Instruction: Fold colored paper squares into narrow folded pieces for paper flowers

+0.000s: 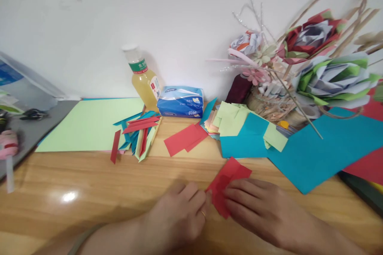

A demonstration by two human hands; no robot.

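Note:
A piece of red paper (pixel 223 181), with a folded or overlapping layer along its upper right, is between my two hands just above the wooden table. My left hand (pixel 184 211), with a ring on one finger, is closed in a pinch at the paper's left edge. My right hand (pixel 263 205) has its fingers pressed together over the paper's right side, and its thumb is hidden. Just beyond lie loose red paper rectangles (pixel 184 139). Farther left is a pile of folded red, blue and green paper strips (pixel 140 131).
Along the wall stand a bottle of yellow drink (pixel 146 87), a blue tissue pack (pixel 181 103) and a basket of paper flowers (pixel 269 101). Light green sheets (pixel 89 125) lie left; blue sheets (pixel 311 159) and small green slips (pixel 230 117) lie right. A pink glue gun (pixel 8 143) rests far left.

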